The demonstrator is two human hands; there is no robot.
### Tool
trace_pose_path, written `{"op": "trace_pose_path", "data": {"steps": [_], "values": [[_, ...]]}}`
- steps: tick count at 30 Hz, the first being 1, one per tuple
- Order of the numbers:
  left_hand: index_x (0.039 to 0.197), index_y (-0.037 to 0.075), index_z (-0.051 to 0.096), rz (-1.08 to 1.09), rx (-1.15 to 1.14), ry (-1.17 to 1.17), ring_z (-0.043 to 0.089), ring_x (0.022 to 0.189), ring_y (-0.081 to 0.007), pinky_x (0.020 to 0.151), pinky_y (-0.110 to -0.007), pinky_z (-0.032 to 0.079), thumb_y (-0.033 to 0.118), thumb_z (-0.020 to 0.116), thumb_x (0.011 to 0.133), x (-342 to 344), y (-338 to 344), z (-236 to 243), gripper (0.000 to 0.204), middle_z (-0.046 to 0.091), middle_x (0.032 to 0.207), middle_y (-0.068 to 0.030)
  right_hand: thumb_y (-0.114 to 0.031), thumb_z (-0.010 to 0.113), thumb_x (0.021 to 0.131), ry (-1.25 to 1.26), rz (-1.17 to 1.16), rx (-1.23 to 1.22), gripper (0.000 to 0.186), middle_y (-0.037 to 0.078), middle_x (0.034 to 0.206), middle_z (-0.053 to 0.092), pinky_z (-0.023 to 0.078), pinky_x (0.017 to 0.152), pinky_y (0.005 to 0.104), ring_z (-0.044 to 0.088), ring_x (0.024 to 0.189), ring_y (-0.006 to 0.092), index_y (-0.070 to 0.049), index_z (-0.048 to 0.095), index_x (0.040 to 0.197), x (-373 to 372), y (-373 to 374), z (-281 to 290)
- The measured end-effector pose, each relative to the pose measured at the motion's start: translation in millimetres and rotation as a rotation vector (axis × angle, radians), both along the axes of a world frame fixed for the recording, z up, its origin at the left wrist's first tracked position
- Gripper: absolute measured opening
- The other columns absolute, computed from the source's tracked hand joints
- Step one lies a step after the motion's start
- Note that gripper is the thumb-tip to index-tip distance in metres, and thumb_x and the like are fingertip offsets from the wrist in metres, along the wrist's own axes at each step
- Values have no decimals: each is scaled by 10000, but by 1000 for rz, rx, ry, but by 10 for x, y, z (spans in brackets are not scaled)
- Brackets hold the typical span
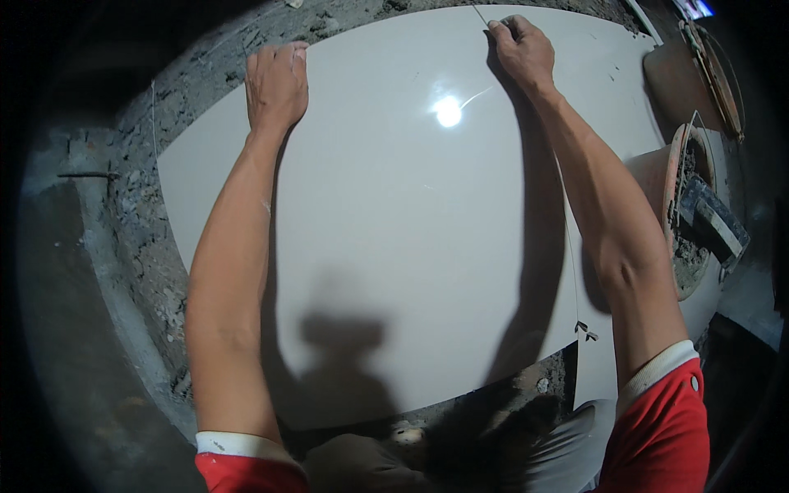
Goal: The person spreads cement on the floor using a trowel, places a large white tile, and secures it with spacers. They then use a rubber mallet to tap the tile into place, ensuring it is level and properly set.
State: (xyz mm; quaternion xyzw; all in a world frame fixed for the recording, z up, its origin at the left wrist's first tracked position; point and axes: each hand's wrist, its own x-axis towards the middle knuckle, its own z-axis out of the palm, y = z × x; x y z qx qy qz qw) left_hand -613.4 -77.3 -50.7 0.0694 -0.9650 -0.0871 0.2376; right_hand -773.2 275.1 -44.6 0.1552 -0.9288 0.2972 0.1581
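A large glossy white tile [394,222] lies in front of me over rough grey mortar. At its far edge, my left hand [278,86] is closed, the fingers bent down over the rim and their tips hidden. My right hand [523,51] is at the far end of the seam between this tile and the white tile to the right [592,74]. Its thumb and fingers are pinched together; what they hold, if anything, is too small to make out. Two small dark clips [586,331] sit at the near end of the seam.
On the right stand a bucket of mortar [690,246] with a dark-bladed trowel [713,222] in it and another bucket [682,82] behind. Loose mortar [144,214] borders the tile on the left, beside a concrete ledge [123,304]. A thin rod [86,174] juts out there.
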Motion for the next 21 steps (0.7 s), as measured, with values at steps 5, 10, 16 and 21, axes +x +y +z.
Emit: {"op": "trace_pose_path", "data": {"steps": [5, 10, 16, 21], "values": [[1217, 136, 733, -5, 14, 20, 577, 1124, -375, 1021, -491, 466, 285, 485, 1080, -3, -19, -38, 319, 658, 1161, -162, -444, 626, 1002, 20, 3, 42, 390, 117, 927, 767, 544, 821, 406, 723, 878, 304, -76, 745, 1047, -92, 53, -35], [1244, 124, 713, -9, 12, 7, 573, 1156, -366, 1063, -482, 421, 317, 418, 1100, 17, 6, 1, 381, 670, 1153, -168, -469, 638, 996, 11, -20, 119, 409, 113, 928, 766, 542, 823, 399, 721, 877, 293, -77, 742, 1045, -120, 72, -31], [1078, 24, 723, 66, 104, 9, 573, 1125, -406, 1050, -506, 429, 160, 472, 1003, 20, 86, 42, 295, 662, 1134, -244, -485, 667, 982, -6, -2, 121, 427, 118, 893, 766, 546, 789, 411, 724, 841, 292, -64, 734, 1010, -142, 103, -35], [1244, 138, 719, 10, 55, -12, 574, 1168, -351, 1074, -473, 425, 311, 422, 1098, -16, -50, -34, 374, 669, 1186, -144, -480, 682, 978, 185, 44, 160, 439, 143, 876, 756, 554, 769, 446, 721, 820, 351, -42, 711, 983, -124, 79, -111]]}}
